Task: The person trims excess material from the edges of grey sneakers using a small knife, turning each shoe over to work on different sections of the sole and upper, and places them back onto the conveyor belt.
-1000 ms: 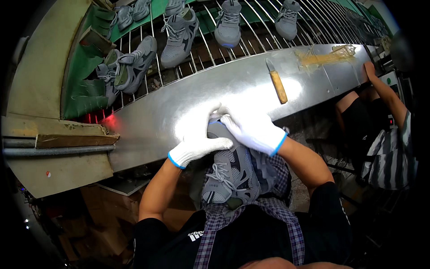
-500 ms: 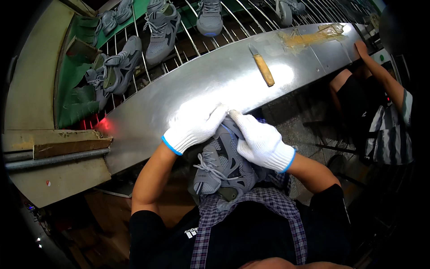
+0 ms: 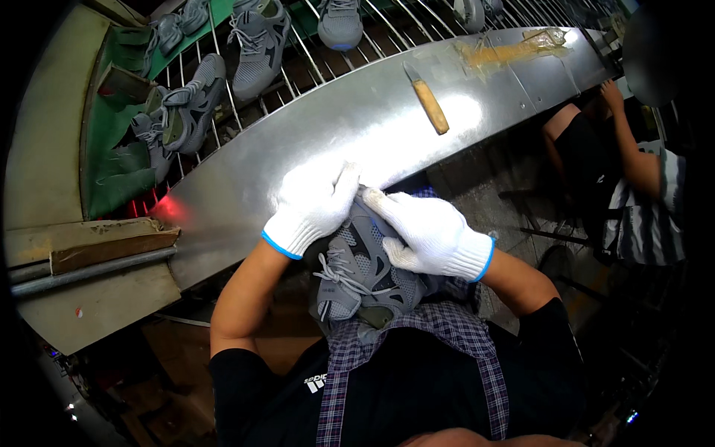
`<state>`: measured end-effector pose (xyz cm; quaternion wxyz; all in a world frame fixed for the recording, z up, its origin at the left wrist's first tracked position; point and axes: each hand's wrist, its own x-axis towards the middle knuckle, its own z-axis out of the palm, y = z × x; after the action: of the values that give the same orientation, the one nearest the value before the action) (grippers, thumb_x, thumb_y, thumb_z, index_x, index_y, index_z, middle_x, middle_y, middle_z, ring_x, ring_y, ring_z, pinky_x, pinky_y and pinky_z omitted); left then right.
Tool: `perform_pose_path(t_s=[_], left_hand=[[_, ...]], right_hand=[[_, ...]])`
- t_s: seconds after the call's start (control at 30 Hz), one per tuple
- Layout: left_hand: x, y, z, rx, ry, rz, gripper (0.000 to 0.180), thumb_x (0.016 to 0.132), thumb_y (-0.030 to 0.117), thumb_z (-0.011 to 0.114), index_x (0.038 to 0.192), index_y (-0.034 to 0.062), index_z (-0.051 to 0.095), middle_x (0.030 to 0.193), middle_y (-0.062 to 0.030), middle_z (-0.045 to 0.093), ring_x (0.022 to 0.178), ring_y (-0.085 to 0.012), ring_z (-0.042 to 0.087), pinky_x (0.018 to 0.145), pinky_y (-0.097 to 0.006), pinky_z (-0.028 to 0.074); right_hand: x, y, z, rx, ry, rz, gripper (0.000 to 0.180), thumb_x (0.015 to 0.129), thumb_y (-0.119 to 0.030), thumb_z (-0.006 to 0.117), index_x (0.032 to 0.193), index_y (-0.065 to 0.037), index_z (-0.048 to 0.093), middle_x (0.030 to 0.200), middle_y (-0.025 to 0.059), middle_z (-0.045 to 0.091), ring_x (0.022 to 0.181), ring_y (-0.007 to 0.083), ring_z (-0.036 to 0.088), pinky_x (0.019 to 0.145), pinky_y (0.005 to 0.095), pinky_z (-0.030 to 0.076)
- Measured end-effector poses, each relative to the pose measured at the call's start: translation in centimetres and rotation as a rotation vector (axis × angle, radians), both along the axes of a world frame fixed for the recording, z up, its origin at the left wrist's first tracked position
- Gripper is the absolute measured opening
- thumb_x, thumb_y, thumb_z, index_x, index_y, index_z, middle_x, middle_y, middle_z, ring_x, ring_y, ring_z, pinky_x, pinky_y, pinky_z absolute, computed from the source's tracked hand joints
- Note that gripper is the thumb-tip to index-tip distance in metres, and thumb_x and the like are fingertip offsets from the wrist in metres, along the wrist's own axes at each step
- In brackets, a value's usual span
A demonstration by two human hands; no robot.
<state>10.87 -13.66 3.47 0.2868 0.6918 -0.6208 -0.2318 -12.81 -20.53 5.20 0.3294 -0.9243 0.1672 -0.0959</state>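
A grey laced sneaker (image 3: 361, 279) lies toe-away in my lap, just below the edge of a shiny steel bench (image 3: 328, 141). My left hand (image 3: 313, 208), in a white glove with a blue cuff, is clamped over the toe end of the sneaker. My right hand (image 3: 428, 235), gloved the same way, grips the sneaker's right side near the toe, its fingertips meeting the left hand. The sneaker's toe is hidden under both gloves; its laces and tongue show.
A wooden-handled knife (image 3: 428, 100) lies on the bench beside a yellowish glue smear (image 3: 506, 52). Several grey sneakers (image 3: 257, 45) rest on a wire rack beyond. Another seated person (image 3: 633, 179) is at the right. A wooden ledge (image 3: 89, 246) lies left.
The view has drawn closer and both hands have slid slightly down and left along the sneaker's toe, staying closed on it. The sneaker remains in my lap.
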Motion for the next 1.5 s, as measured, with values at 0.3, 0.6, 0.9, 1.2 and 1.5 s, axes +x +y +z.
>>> perform_pose_path(t_s=[0.3,0.6,0.9,1.2,1.5], left_hand=[[-0.9,0.8,-1.1,-0.223,0.138,0.127,0.034,0.11,0.024,0.058,0.093,0.0001,0.075,0.086,-0.0157,0.075,0.077,-0.0295,0.074,0.074,-0.038,0.057],[-1.1,2.8,-4.3,-0.091,1.396,0.677,0.036,0.111,0.034,0.062,0.122,0.0009,0.068,0.104,-0.0129,0.073,0.093,-0.0217,0.071,0.087,-0.035,0.058],[-3.7,3.6,1.8,-0.341,1.34,0.459,0.025,0.099,0.002,0.057,0.123,0.0008,0.065,0.112,-0.0067,0.066,0.104,-0.0144,0.064,0.095,-0.029,0.053],[-3.7,9.9,-4.3,0.116,1.498,0.377,0.074,0.112,0.04,0.057,0.166,-0.0053,0.034,0.167,-0.0228,0.045,0.158,-0.0318,0.04,0.133,-0.048,0.032],[2.6,9.6,-1.2,0.112,0.807,0.051,0.102,0.078,0.032,0.098,0.16,-0.0003,0.047,0.147,-0.0156,0.066,0.13,-0.031,0.067,0.113,-0.042,0.052]], right_hand=[[-3.0,2.7,-0.1,-0.171,-0.03,0.038,0.075,0.084,-0.005,0.072,0.154,0.003,0.048,0.132,0.029,0.061,0.078,0.0326,0.074,0.06,0.0386,0.063],[0.3,1.7,-1.1,0.192,-0.054,-0.283,0.046,0.112,-0.031,0.056,0.149,-0.004,0.056,0.106,0.0264,0.077,0.097,0.0448,0.078,0.089,0.0484,0.063],[6.6,-3.1,6.5,-0.339,0.097,0.228,0.031,0.112,-0.028,0.053,0.122,-0.002,0.066,0.088,0.0206,0.077,0.076,0.04,0.076,0.073,0.048,0.064],[0.3,1.2,11.0,0.039,-0.46,0.086,0.095,0.076,-0.038,0.101,0.151,0.001,0.057,0.124,0.025,0.074,0.115,0.0324,0.077,0.098,0.0408,0.062],[-6.1,1.5,-8.7,1.144,-0.451,-0.172,0.121,0.095,-0.095,0.04,0.164,0.004,0.04,0.162,0.0239,0.048,0.148,0.0358,0.052,0.119,0.0485,0.05]])
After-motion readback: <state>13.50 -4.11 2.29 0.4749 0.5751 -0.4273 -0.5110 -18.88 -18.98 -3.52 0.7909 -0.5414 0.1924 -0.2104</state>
